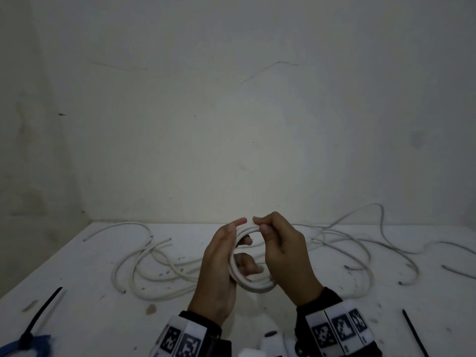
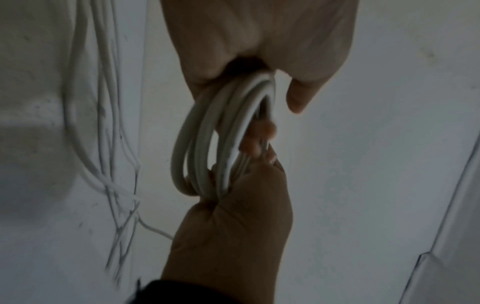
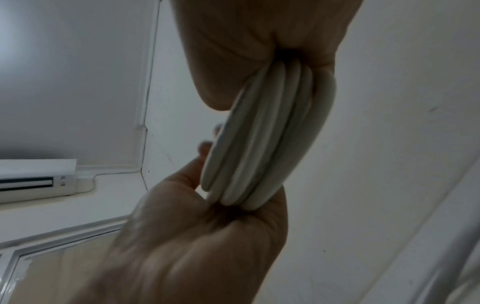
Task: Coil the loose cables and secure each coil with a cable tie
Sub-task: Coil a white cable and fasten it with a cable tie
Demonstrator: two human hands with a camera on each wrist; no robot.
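White round-sheathed cable coil [image 1: 253, 283]; white loose cables [image 1: 164, 269] at 9 o'clock of it on the white, dark-speckled tabletop [image 1: 77, 292]. Black plastic cable ties at 8 o'clock [image 1: 42, 313] and 4 o'clock [image 1: 413, 331]. Black-and-white square-patterned wrist bands [image 1: 337, 328]. Blue cable bundle [image 1: 15, 346] at 8 o'clock.

The coiled white cable [image 1: 253, 284] sits between the left hand [image 1: 219, 274] and right hand [image 1: 288, 256], above the speckled white table [image 1: 85, 315]. Loose white cables [image 1: 154, 266] sprawl behind. 2 black plastic cable ties flank them: one front-left [image 1: 42, 314], one front-right [image 1: 414, 332].
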